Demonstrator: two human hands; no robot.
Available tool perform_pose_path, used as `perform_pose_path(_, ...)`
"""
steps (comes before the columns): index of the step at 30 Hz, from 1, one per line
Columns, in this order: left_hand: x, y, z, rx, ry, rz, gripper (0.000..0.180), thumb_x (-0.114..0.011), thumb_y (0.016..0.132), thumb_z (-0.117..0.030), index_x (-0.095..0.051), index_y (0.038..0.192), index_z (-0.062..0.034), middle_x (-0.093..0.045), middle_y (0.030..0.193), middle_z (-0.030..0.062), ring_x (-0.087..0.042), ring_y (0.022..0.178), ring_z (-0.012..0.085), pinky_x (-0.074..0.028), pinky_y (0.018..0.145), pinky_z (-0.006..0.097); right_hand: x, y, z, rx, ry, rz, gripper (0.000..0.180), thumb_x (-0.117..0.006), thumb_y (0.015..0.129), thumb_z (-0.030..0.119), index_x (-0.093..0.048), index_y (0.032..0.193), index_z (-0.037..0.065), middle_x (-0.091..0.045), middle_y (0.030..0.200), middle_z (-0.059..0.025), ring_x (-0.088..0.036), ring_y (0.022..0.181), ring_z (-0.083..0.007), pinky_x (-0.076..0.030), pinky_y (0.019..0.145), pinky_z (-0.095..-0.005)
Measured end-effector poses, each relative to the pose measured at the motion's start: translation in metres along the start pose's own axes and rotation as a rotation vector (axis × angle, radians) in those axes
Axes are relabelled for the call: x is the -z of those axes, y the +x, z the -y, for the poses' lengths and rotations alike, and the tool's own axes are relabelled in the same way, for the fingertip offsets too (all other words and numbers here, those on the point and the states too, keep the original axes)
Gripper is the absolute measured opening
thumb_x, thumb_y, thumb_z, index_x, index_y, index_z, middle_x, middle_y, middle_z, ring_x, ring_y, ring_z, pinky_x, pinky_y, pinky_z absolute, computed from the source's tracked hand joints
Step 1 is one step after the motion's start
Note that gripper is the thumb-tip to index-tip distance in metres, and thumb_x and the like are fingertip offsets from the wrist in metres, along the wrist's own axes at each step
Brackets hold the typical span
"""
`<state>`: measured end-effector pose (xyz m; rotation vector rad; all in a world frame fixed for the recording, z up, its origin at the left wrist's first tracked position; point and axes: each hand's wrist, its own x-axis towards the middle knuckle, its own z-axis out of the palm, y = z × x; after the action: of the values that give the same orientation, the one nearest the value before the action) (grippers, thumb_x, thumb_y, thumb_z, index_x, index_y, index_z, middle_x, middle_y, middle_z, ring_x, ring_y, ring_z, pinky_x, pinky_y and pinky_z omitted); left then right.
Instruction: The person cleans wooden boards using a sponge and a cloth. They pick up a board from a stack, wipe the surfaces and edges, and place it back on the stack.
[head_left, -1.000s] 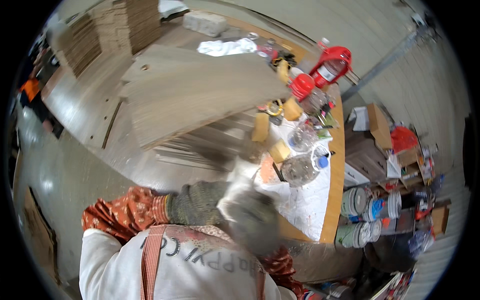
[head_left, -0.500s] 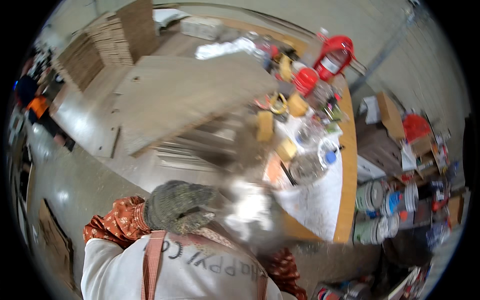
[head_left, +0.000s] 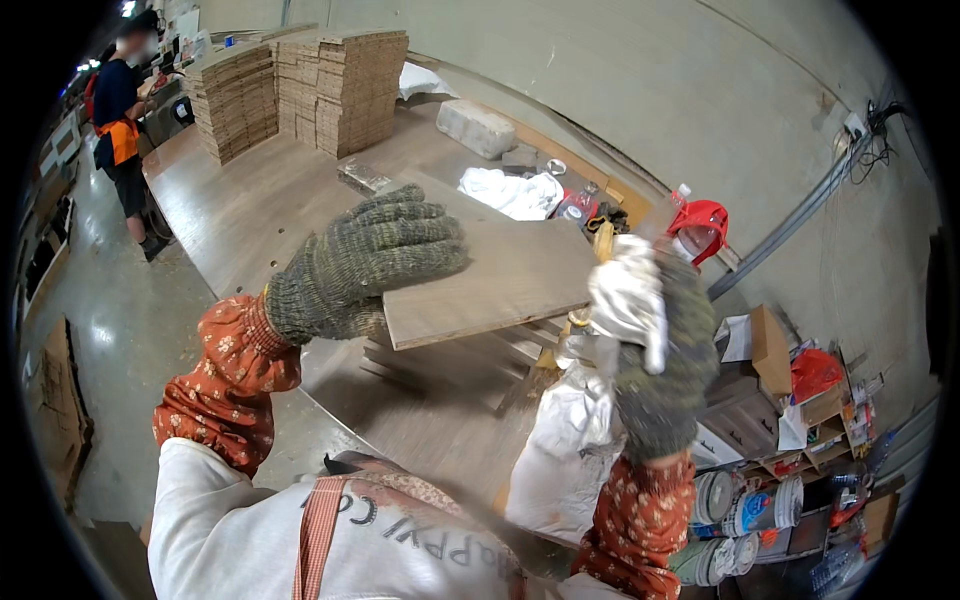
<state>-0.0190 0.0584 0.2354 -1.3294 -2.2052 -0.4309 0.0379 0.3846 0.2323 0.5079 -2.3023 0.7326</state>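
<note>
My left hand (head_left: 370, 255), in a grey-green knit glove, grips the left end of a brown wood-grain board (head_left: 490, 280). Its fingers stretch over the top face, and the thumb is mostly hidden at the edge. The board lies tilted above several thin strips (head_left: 510, 350) on the table. At the board's right end, my right hand (head_left: 670, 350), gloved alike and blurred by motion, is closed on a bunched white rag (head_left: 630, 295).
Tall stacks of boards (head_left: 340, 90) stand at the table's far left. A wrapped block (head_left: 475, 128), a white cloth (head_left: 512, 192) and a red container (head_left: 700, 228) sit along the back. Paint buckets (head_left: 765, 505) stand at right. A person (head_left: 122, 130) stands far left.
My left hand has moved up and forward onto the board. My right hand has lifted the rag away from my body, up and right. The view has turned, and the board appears smaller.
</note>
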Motion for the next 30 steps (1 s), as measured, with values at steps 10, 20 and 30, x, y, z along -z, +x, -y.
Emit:
perform_pose_path(10, -0.018, -0.007, -0.002, 0.042, 0.0, -0.046, 0.06, -0.062, 0.081, -0.041, -0.055, 0.131, -0.0072, -0.053, 0.136, 0.0148, -0.048, 0.127, 0.0349, -0.036, 0.107, 0.048, -0.056, 0.007, 0.084, 0.465, -0.083, 0.266, 0.056, -0.059, 0.089, 0.023, -0.042, 0.139, 0.003, -0.045, 0.14, -0.0213, -0.046, 0.129, -0.0341, -0.036, 0.109, -0.0455)
perform_pose_path(20, -0.009, 0.004, -0.01, 0.027, 0.018, 0.036, 0.055, -0.054, 0.088, -0.043, -0.055, 0.133, -0.0117, -0.05, 0.139, 0.0132, -0.047, 0.129, 0.0323, -0.037, 0.108, 0.045, -0.029, -0.006, 0.037, 0.422, -0.371, 0.338, 0.06, -0.049, 0.094, 0.016, -0.027, 0.148, 0.002, -0.035, 0.148, -0.0213, -0.035, 0.137, -0.0347, -0.027, 0.114, -0.0448)
perform_pose_path(30, -0.012, -0.004, 0.004, 0.032, -0.147, 0.056, 0.074, -0.034, 0.09, -0.064, -0.054, 0.133, -0.0067, -0.048, 0.141, 0.0152, -0.045, 0.131, 0.0359, -0.033, 0.109, 0.047, -0.046, -0.006, 0.093, 0.409, 0.049, 0.351, 0.053, -0.061, 0.085, 0.028, -0.051, 0.132, 0.004, -0.05, 0.135, -0.0207, -0.049, 0.125, -0.0352, -0.037, 0.107, -0.0491)
